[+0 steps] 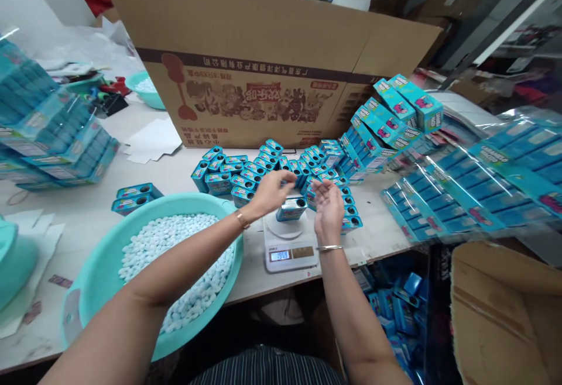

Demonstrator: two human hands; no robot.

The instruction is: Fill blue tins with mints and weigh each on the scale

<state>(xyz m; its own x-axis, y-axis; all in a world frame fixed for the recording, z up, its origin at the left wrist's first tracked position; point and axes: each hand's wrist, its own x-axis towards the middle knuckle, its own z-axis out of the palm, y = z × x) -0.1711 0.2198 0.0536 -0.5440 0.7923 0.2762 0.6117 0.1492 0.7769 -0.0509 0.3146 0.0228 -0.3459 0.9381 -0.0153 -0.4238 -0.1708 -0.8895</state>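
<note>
A small blue tin [291, 209] with a round dark hole in its top stands on the white digital scale [290, 264], whose display is lit. My left hand [273, 191] hovers at the tin's upper left, fingers loosely bent and apart, with nothing visible in them. To the right of the tin, my right hand [329, 209] is raised with its palm turned inward and its fingers slightly curled, also holding nothing that I can see. Below my left forearm lies a turquoise basin [94, 274] full of small pale candies [193, 291]. Several similar tins [218, 183] stand packed behind the scale.
A large cardboard box [263, 40] rises behind the tins. Stacked blue packs stand at the left [57, 121] and right [478, 180]. Two tins [134, 198] sit behind the basin. More tins [401, 309] lie below the table edge, beside an open carton [500, 315].
</note>
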